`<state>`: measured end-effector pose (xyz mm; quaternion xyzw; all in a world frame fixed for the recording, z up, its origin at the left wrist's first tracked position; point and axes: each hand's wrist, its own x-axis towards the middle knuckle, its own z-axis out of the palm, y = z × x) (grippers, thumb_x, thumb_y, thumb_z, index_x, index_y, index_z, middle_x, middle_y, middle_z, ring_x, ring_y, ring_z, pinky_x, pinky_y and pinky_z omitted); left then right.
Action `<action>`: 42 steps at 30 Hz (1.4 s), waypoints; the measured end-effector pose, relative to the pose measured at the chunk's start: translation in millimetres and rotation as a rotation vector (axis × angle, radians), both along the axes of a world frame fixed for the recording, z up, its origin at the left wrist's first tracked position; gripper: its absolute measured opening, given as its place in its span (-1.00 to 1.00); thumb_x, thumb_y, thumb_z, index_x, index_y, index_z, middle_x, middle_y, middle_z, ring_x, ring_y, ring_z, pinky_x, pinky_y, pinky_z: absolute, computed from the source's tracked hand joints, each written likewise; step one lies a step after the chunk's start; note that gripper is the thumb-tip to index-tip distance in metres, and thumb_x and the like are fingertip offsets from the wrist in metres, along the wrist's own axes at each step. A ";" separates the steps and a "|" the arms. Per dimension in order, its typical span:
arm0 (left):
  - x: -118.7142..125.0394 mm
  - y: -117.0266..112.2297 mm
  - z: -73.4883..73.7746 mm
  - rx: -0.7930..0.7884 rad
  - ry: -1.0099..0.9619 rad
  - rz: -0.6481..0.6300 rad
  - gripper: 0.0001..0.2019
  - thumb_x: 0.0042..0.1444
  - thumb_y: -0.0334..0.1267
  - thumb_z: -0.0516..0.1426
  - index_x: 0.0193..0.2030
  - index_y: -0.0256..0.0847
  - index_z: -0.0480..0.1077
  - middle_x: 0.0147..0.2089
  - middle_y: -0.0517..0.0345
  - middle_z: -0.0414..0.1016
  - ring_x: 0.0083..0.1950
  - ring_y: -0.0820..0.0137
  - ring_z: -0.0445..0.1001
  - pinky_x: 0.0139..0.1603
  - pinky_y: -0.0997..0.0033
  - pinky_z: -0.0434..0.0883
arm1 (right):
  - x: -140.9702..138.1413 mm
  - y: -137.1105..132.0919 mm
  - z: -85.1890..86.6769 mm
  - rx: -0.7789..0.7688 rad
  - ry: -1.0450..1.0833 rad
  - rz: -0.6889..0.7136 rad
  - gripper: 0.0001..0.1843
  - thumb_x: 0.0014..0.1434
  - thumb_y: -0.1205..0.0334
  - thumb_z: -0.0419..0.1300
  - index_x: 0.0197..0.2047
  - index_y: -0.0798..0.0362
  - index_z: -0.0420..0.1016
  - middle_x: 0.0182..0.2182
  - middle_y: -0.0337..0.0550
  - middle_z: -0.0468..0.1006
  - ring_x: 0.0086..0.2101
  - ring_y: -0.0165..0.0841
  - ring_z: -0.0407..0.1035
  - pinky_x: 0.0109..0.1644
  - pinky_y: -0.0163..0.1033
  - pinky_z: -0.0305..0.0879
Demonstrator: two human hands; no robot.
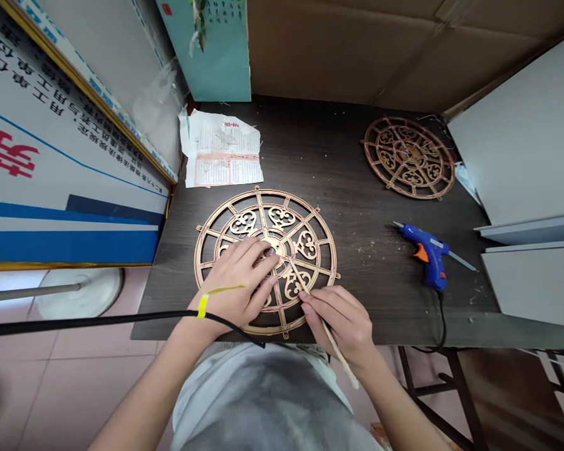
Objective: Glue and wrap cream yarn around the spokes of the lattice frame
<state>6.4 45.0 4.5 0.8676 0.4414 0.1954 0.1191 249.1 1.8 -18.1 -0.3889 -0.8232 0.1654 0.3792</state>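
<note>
A round openwork wooden panel (329,248) with scroll cutouts lies flat near the table's front edge. My left hand (237,279) rests on its left and middle part, fingers stretched out and holding nothing. Between the fingers of my right hand (343,322) is a thin pale wooden stick (331,341), gripped like a pencil. Its upper tip meets the panel just right of the hub, beside my left fingertips. Reddish lines run along some of the panel's ribs. My left hand and wrist hide the panel's lower left part.
A second round wooden panel (410,158) lies at the back right. A blue glue gun (427,250) with its cord rests on the right. Printed paper (224,153) lies at the back left. A black cable (98,322) crosses my left wrist. Boards and cardboard (338,50) enclose the table.
</note>
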 end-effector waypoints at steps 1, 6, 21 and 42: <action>0.5 0.9 -0.2 -0.007 0.009 -0.003 -0.69 0.35 -0.25 0.06 0.17 -0.24 0.43 0.19 -0.15 0.43 0.25 0.04 0.35 0.25 -0.03 0.35 | -0.1 0.1 0.1 -0.001 0.001 0.000 -0.63 0.22 0.56 0.25 0.06 0.07 0.55 -0.20 -0.04 0.65 -0.27 -0.29 0.48 -0.20 -0.10 0.51; 1.8 2.3 -1.7 0.016 0.030 -0.014 -0.67 0.36 -0.24 0.07 0.20 -0.21 0.43 0.16 -0.13 0.43 0.17 0.07 0.37 0.18 -0.01 0.33 | 0.3 -0.2 -0.7 -0.003 0.009 0.008 -0.60 0.19 0.59 0.27 0.07 0.10 0.53 -0.17 -0.04 0.65 -0.25 -0.29 0.47 -0.18 -0.10 0.51; -0.7 0.0 -5.5 0.063 0.011 -0.012 -0.67 0.36 -0.20 0.09 0.19 -0.23 0.45 0.19 -0.12 0.50 0.20 0.07 0.42 0.24 -0.01 0.33 | 2.6 -1.3 -1.3 -0.007 -0.005 0.002 -0.59 0.19 0.58 0.28 0.08 0.09 0.52 -0.16 -0.05 0.65 -0.25 -0.31 0.46 -0.18 -0.11 0.51; -1.7 -2.2 -8.4 0.084 -0.198 0.115 -0.78 0.23 -0.35 0.24 0.02 -0.27 0.45 0.00 -0.01 0.58 0.08 0.21 0.48 0.22 0.12 0.43 | 1.9 -1.0 -2.4 -0.021 0.023 0.019 -0.56 0.13 0.64 0.32 0.06 0.16 0.52 -0.14 -0.02 0.65 -0.22 -0.28 0.45 -0.16 -0.09 0.49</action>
